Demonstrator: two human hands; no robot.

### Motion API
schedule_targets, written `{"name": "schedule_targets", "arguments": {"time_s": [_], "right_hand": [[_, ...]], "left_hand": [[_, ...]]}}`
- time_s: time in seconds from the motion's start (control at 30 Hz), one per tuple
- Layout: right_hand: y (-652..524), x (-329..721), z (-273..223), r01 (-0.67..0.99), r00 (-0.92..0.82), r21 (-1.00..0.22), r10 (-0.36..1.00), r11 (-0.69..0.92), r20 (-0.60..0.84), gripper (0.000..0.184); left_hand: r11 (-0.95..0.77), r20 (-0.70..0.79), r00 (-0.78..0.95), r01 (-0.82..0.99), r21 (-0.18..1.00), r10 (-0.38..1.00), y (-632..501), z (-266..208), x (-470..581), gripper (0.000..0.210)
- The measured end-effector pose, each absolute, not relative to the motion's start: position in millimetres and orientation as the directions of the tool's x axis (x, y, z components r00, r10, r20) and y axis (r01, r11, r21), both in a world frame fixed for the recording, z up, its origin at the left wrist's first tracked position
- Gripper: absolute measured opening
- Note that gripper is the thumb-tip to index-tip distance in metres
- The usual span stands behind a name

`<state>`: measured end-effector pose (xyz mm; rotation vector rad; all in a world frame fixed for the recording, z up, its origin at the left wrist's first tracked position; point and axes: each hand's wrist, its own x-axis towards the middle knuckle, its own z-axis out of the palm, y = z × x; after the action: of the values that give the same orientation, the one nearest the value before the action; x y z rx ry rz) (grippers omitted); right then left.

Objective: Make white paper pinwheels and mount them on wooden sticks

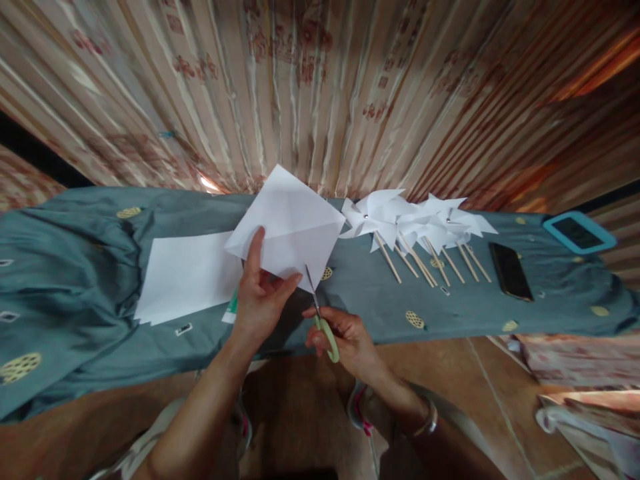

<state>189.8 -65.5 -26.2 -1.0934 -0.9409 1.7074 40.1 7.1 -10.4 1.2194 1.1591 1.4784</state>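
Note:
My left hand (265,290) grips a creased square sheet of white paper (295,213) by its lower edge, thumb and fingers on either side. The sheet is held up as a diamond above the cloth. In my right hand (345,337) is a pair of scissors (327,337) with light green handles. Their blades meet the paper at its lowest corner, one blade showing in front of the sheet. A stack of white paper (187,277) lies to the left of my left hand, and a small green and white item (230,309) is partly hidden behind that wrist.
Several white paper pinwheels (415,220) on wooden sticks lie to the right. Beyond them are a black phone (511,271) and a blue-framed tablet (580,232). A grey-green patterned cloth (370,307) covers the narrow table. A pleated curtain (300,87) hangs along the far side.

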Motion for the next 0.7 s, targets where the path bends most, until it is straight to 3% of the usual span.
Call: {"name": "schedule_targets", "arguments": {"time_s": [0.23, 0.47, 0.7], "right_hand": [[-69.2, 188.2, -31.5, -0.11, -0.172, -0.951, 0.948, -0.288, -0.267, 0.035], [-70.6, 182.8, -30.9, -0.101, -0.172, -0.942, 0.938, -0.321, -0.301, 0.041], [-69.9, 182.5, -28.4, -0.128, -0.209, -0.949, 0.943, -0.288, -0.258, 0.043]], "left_hand": [[-0.01, -0.005, -0.138, -0.111, 0.994, 0.99, 10.8, -10.1, 35.3, 0.082], [-0.028, 0.006, -0.162, -0.133, 0.991, 0.987, 10.6, -4.7, 36.6, 0.092], [-0.064, 0.062, -0.152, -0.008, 0.998, 0.987, 6.9, -5.1, 37.5, 0.08]]}}
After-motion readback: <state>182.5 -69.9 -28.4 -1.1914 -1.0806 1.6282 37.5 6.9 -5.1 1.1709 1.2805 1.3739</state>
